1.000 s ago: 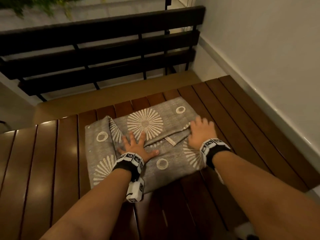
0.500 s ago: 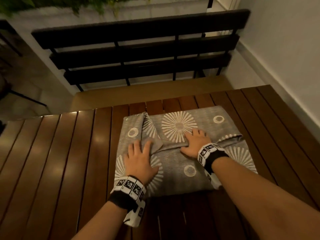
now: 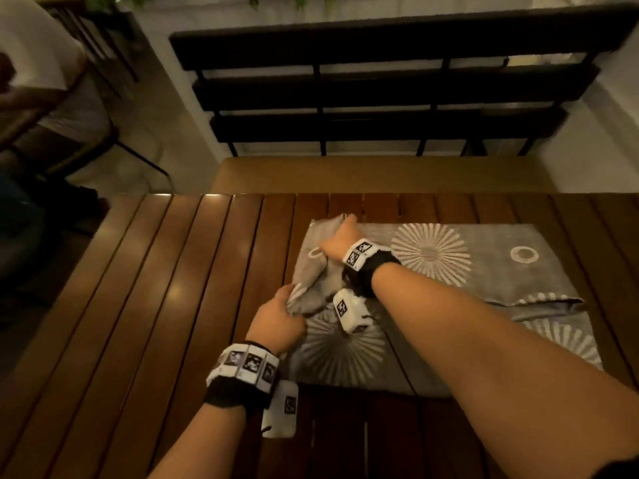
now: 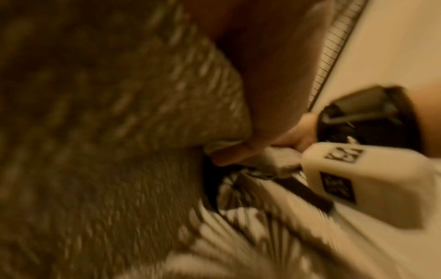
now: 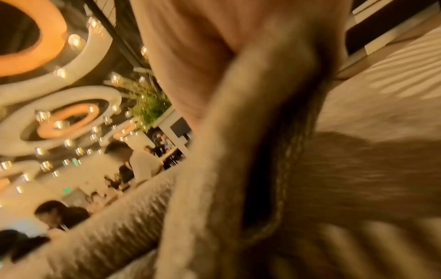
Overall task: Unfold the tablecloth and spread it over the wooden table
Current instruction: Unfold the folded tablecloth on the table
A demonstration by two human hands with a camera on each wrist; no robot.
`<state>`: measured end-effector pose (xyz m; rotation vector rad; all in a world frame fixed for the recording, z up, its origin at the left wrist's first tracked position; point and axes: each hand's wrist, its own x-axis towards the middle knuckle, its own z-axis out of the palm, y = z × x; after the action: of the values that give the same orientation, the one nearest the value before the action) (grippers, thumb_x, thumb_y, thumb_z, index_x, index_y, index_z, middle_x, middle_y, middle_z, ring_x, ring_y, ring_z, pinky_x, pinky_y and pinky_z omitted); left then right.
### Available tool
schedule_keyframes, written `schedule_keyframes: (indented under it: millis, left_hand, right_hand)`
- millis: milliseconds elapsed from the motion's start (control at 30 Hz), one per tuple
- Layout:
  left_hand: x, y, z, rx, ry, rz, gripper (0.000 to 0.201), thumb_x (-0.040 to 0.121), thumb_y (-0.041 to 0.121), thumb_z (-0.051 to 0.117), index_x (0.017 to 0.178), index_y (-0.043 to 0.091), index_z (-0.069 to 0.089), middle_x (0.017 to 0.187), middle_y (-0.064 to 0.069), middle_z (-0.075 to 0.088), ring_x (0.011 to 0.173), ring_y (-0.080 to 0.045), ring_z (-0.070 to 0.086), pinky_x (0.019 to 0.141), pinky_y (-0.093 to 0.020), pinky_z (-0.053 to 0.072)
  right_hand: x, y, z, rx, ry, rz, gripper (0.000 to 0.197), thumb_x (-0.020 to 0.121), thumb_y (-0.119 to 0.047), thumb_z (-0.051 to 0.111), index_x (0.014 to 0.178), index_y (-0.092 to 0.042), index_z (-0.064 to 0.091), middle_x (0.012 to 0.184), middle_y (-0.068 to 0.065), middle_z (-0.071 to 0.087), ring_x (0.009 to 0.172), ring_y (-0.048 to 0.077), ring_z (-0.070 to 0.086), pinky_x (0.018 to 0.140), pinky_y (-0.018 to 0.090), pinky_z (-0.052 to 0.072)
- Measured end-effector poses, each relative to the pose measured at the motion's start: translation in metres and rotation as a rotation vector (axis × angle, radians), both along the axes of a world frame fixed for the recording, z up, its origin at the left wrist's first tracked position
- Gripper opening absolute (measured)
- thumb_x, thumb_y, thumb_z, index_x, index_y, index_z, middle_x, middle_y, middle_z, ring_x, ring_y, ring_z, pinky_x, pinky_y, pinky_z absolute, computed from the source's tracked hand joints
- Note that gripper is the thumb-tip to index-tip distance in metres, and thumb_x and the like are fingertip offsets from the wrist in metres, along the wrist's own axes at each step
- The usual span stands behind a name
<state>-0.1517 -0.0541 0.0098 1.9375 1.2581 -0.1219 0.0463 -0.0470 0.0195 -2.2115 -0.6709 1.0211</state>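
The tablecloth (image 3: 484,271), grey with pale sunburst and ring prints, is seen lying still mostly folded on the right half of the slatted wooden bench (image 3: 155,288), its far edge near the far rim of the bench. At its left end a flap of the cloth is lifted and bunched into a ridge. The near end of that ridge is gripped by the left hand (image 3: 276,323), whose fingers are curled round the gathered fabric at the left edge of the cloth. The far end of the ridge is held by the right hand (image 3: 337,242), closed on the cloth near its far left corner, with the right forearm crossing over the middle of the cloth. In the left wrist view the fabric is seen pinched under the fingers (image 4: 229,156), though the picture is blurred. In the right wrist view a hemmed fold of the cloth is shown running up into the hand (image 5: 203,56); the fingers themselves cannot be made out there.

A white tracking band with black markers is worn on each wrist. Beyond the bench a tan cushioned seat (image 3: 380,174) with a dark slatted backrest (image 3: 380,88) is seen against a pale wall.
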Motion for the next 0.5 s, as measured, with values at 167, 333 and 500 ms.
schedule_keyframes:
  millis: [167,333,500]
  left_hand:
    - [-0.061,0.042,-0.016,0.063,0.003,0.378,0.051,0.082,0.022,0.063,0.130,0.013,0.049,0.114,-0.014,0.065,0.105,-0.033,0.061,0.089,-0.036,0.048]
    - [-0.061,0.037,-0.027,0.468,0.044,-0.011,0.069,0.082,0.032,0.057,0.145,0.023,0.030,0.150,-0.013,0.033,0.137,-0.036,0.028,0.111,-0.051,0.032]
    - [-0.008,0.014,-0.036,0.459,0.145,-0.510,0.071,0.091,0.055,0.046,0.149,0.044,0.008,0.162,-0.001,-0.004,0.147,-0.030,-0.011,0.117,-0.056,0.002]
  right_hand:
    - [-0.039,0.029,0.025,0.247,0.670,0.090,0.028,0.095,-0.026,0.056,0.119,-0.012,0.053,0.084,0.004,0.062,0.067,0.019,0.055,0.057,0.031,0.041]
    - [-0.022,-0.013,-0.014,0.069,-0.192,0.362,0.028,0.099,-0.029,0.042,0.115,-0.017,0.062,0.113,0.004,0.063,0.092,0.020,0.062,0.084,0.038,0.053]
    - [0.013,-0.094,-0.049,-0.316,-0.584,0.497,0.074,0.088,-0.072,0.028,0.152,-0.037,0.012,0.163,0.001,0.000,0.149,0.029,0.001,0.115,0.058,0.000]
